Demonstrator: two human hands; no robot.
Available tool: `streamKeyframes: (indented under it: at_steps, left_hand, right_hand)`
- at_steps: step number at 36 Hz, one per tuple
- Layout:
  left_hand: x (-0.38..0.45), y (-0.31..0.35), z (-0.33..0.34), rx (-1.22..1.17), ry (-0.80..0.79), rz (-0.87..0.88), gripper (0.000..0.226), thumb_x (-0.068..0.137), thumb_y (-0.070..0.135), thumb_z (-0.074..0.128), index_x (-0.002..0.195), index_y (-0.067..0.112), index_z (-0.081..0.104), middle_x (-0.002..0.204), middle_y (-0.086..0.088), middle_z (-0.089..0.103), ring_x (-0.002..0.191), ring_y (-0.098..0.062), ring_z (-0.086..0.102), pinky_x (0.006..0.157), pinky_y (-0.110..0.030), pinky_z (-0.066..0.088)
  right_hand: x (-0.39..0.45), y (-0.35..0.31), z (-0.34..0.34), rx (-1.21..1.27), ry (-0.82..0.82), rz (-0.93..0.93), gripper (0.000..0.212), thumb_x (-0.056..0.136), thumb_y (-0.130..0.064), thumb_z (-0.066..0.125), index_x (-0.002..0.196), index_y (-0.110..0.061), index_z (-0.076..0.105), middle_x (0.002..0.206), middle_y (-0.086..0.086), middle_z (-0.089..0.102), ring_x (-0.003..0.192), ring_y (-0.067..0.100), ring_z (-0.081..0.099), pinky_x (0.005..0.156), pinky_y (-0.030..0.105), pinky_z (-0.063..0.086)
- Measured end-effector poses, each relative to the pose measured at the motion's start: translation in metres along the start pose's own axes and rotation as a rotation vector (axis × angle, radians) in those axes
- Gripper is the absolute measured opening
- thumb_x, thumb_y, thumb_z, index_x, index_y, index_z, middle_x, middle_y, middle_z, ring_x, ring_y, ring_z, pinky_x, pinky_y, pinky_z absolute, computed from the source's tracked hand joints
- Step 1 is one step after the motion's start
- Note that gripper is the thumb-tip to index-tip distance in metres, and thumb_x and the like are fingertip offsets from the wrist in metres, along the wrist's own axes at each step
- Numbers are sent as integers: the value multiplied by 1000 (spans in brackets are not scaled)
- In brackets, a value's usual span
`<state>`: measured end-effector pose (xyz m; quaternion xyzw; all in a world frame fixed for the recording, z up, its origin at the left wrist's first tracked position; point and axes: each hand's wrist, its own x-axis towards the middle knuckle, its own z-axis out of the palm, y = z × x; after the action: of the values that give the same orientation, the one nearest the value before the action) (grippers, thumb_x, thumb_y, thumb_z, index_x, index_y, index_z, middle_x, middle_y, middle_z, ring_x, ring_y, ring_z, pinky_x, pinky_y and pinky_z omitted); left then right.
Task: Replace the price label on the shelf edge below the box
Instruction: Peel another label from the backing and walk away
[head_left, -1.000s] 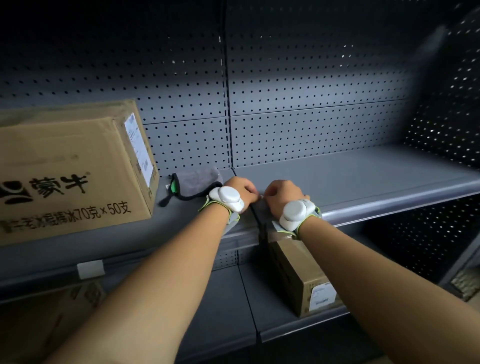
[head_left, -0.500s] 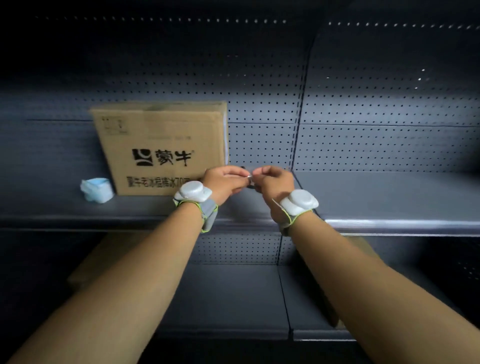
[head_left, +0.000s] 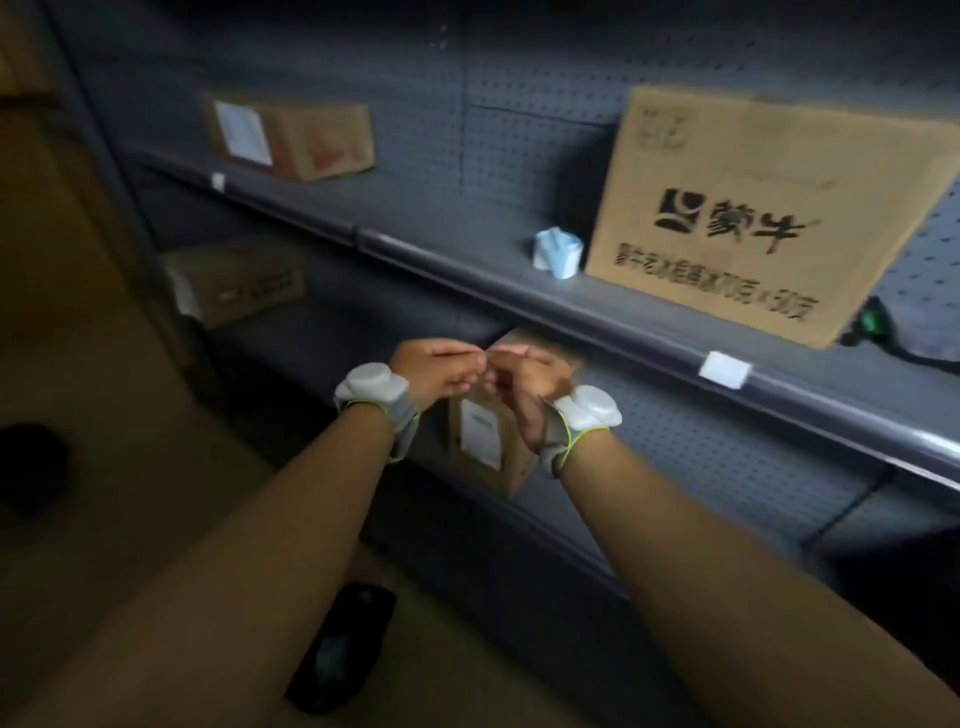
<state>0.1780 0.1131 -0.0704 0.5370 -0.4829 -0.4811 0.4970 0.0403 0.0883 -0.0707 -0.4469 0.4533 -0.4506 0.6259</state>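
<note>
Landmark: the large cardboard box (head_left: 769, 208) printed with black characters is standing on the upper grey shelf (head_left: 467, 275), tilted in this blurred view.
Price label: a white price label (head_left: 724, 369) is sitting on the shelf edge (head_left: 597, 322), just below the large cardboard box and toward its right half.
Left hand: the left hand (head_left: 434, 371) is hovering well below and to the left of the large cardboard box, under the shelf edge, fingers curling inward with the fingertips meeting those of the other hand.
Right hand: the right hand (head_left: 524, 384) is facing the left one, fingers curling and touching it at the tips.
Grip: both hands seem to be pinching something tiny between them; blur is hiding what it is, so I cannot tell.
Wrists: a white wrist device (head_left: 371, 384) is sitting on the left wrist and another (head_left: 589, 408) on the right.
Beside the box: a small light-blue packet (head_left: 558, 252) is standing just left of the large cardboard box; a dark cloth (head_left: 904, 332) is lying at its right.
Below the box: a small brown carton (head_left: 488, 436) with a white sticker is standing on the lower shelf, behind the hands.
Far left of the box: another cardboard box (head_left: 296, 135) is resting on the same upper shelf.
</note>
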Motion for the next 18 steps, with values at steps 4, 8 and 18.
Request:
streamKeyframes:
  at_steps: [4,8,18]
  left_hand:
    - [-10,-69,-74,14,130,-178,10,80,16,75,70,20,76,71,-2,73,63,-11,67,60,-21,55]
    - [-15,-144,-125,40,196,-360,17,80,24,76,63,20,74,63,1,72,57,-8,66,50,-16,50]
    - [-26,-286,-198,145,129,-591,17,91,22,64,104,14,72,106,-5,67,91,-13,60,76,-16,49]
  right_hand:
    - [26,85,63,99,-61,224,21,92,3,52,75,-8,61,59,3,69,53,12,67,53,22,56]
    - [50,168,102,47,-157,468,21,97,-6,49,78,-10,57,64,3,70,56,10,67,54,18,57]
    - [83,346,145,30,-184,704,14,93,0,50,87,-12,55,90,6,58,76,14,62,51,18,54]
